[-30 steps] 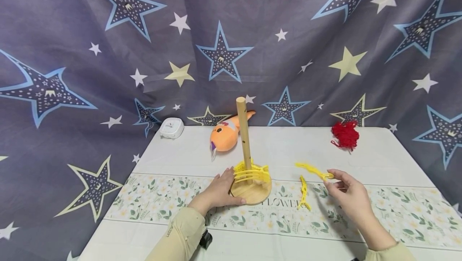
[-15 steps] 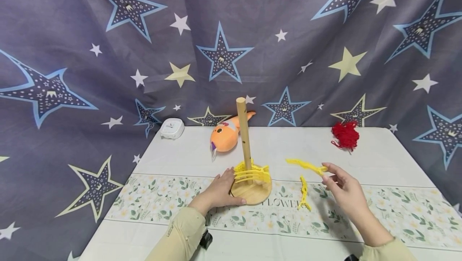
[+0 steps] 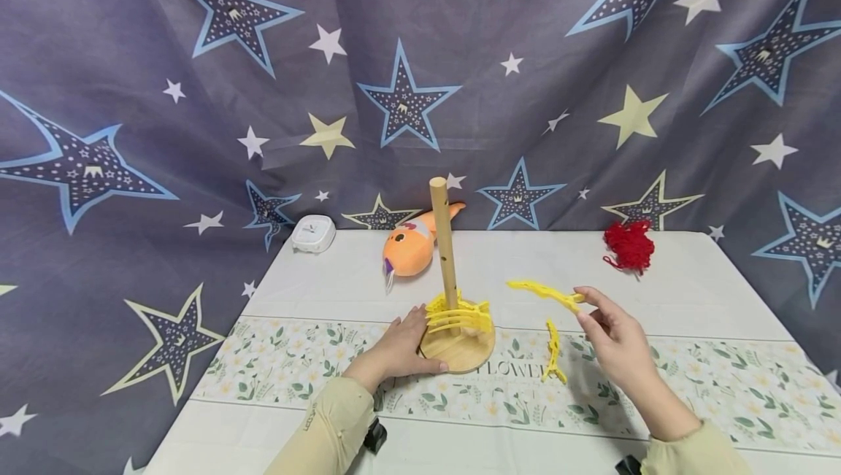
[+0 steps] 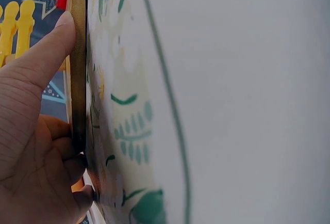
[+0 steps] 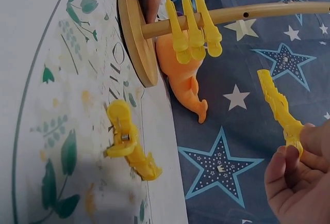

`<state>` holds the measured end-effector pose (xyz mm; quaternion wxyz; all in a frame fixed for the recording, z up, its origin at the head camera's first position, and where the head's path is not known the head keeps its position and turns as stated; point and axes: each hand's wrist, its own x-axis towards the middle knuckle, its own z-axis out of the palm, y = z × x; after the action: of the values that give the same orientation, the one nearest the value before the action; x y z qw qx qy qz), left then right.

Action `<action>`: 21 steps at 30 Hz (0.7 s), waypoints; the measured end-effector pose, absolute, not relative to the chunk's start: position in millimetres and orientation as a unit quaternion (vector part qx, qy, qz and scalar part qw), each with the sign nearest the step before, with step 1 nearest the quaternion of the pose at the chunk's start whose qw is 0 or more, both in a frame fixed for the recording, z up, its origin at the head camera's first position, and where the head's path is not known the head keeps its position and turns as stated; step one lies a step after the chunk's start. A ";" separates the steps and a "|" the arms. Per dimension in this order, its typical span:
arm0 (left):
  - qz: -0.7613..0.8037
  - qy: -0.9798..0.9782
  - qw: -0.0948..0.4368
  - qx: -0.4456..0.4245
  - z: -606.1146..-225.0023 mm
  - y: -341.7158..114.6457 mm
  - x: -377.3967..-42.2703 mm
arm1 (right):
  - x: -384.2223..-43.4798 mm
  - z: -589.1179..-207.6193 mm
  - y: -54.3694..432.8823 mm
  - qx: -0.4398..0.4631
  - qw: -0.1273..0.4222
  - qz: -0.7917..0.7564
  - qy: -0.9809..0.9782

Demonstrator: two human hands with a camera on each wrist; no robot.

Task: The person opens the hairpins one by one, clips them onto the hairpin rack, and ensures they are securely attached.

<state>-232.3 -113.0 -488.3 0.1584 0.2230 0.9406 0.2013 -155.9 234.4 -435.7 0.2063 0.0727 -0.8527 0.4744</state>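
A round wooden base (image 3: 468,360) with an upright post (image 3: 444,241) stands mid-table. My left hand (image 3: 397,347) holds this stand by the base's left edge, thumb at the near rim, as the left wrist view shows of the thumb (image 4: 49,48). Several yellow spring clips (image 5: 196,41) sit side by side on the low part of the post. With thumb and fingers my right hand (image 3: 617,340) pinches one end of another yellow clip (image 3: 542,290), its long end pointing left toward the post. One more yellow clip (image 3: 553,351) lies on the table between stand and right hand.
An orange plush toy (image 3: 409,250) lies behind the stand. At the back left is a white square case (image 3: 313,234); a bundle of red yarn (image 3: 628,246) lies at the back right. A star-patterned curtain (image 3: 420,95) hangs behind the table.
My right hand has moved left and slightly away from me with the pinched clip, bringing it closer to the post. The left hand and the stand have stayed put.
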 end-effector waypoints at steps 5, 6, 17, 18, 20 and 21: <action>0.199 0.941 0.159 0.222 -488.3 -113.4 -232.1 | -160.7 -437.5 228.5 0.092 0.225 0.468 -0.850; 0.199 0.941 0.159 0.222 -488.3 -113.4 -232.0 | -161.7 -437.8 227.3 0.094 0.225 0.466 -0.850; 0.202 0.940 0.161 0.223 -488.8 -114.0 -231.8 | -170.4 -438.5 211.5 0.099 0.228 0.447 -0.860; 0.203 0.940 0.161 0.223 -488.7 -114.0 -231.8 | -170.9 -437.7 209.3 0.099 0.229 0.442 -0.862; 0.205 0.939 0.160 0.224 -488.5 -114.0 -232.1 | -171.7 -436.4 204.9 0.099 0.226 0.435 -0.866; 0.206 0.939 0.159 0.224 -488.3 -114.0 -232.2 | -172.3 -435.9 202.9 0.099 0.224 0.431 -0.868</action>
<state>-232.2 -114.0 -488.3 0.1590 0.2240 0.9393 0.2057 -172.3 202.9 -435.9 0.2245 0.0993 -0.8681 0.4314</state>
